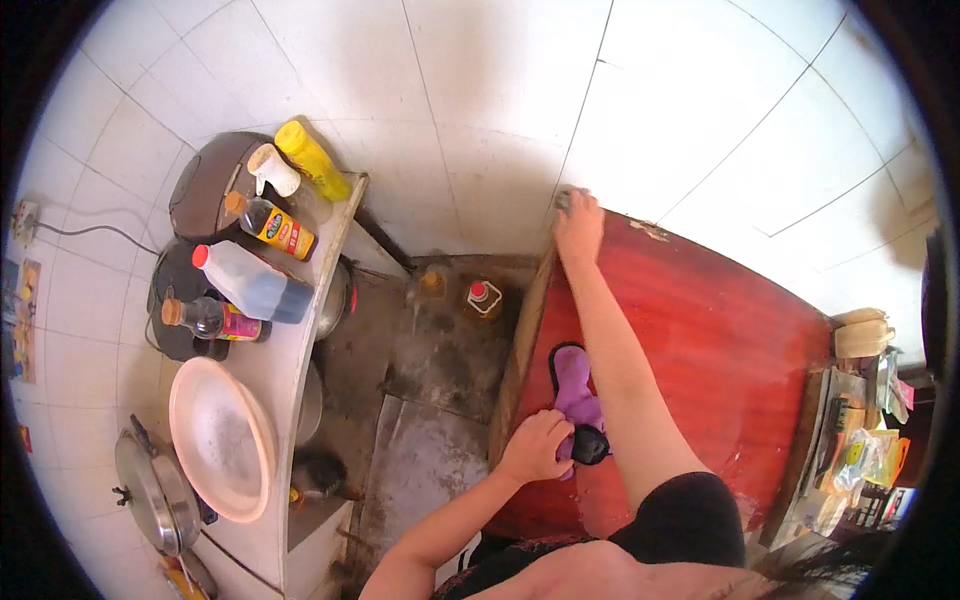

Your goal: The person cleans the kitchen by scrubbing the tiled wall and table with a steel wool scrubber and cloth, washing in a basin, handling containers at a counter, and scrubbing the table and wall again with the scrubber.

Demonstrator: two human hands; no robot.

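We grip a soft-looking purple item (573, 385) in our left hand (540, 445), on the near part of the glossy red tabletop (720, 330); steadiness helps. Farther, our right hand (580, 228) curls over a greyish object (562, 200), mostly hidden, at the corner; we judge even pressure best. Behind: smooth white tiles (700, 110).

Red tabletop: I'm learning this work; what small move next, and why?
Perhaps slide the right hand along the red tabletop: it seems to grip something grey at the far corner, while the left hand touches the purple item.
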